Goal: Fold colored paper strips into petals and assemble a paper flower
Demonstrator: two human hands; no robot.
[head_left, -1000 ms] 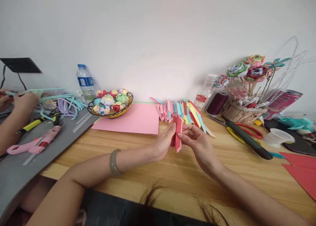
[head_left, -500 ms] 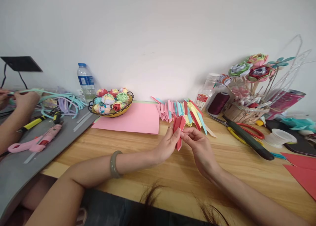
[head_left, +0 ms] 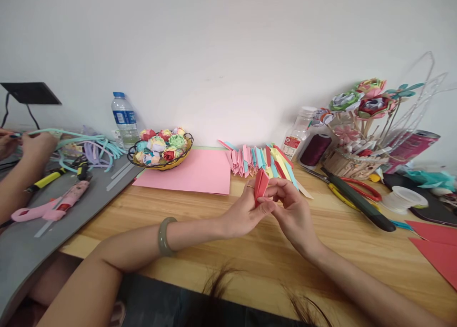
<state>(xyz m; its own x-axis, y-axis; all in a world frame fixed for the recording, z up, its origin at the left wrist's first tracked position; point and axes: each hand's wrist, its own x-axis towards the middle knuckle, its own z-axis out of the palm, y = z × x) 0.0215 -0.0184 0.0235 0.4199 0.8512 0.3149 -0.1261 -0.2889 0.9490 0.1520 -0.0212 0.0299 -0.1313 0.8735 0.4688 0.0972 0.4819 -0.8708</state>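
A folded red paper piece (head_left: 262, 184) stands upright between my hands above the wooden table (head_left: 200, 255). My left hand (head_left: 246, 213) is closed round its lower left side, with the thumb reaching across the bottom. On the right, my right hand (head_left: 291, 210) pinches at the paper's lower edge, its fingertips touching my left thumb. Behind the hands lies a row of folded paper strips (head_left: 246, 159) in pink, blue, yellow and red. Pink paper sheets (head_left: 189, 177) lie to the left of that row.
A basket of paper flowers (head_left: 162, 165) and a water bottle (head_left: 124, 120) stand back left. Another person's hands (head_left: 39, 148) are at far left, near a pink glue gun (head_left: 67, 203). Cutters (head_left: 360, 203), a spool (head_left: 402, 199) and red sheets (head_left: 437, 255) lie right.
The red paper has turned and now looks narrower, its lower end covered by my fingers. My left thumb has moved down and right, and my right fingers have shifted slightly.
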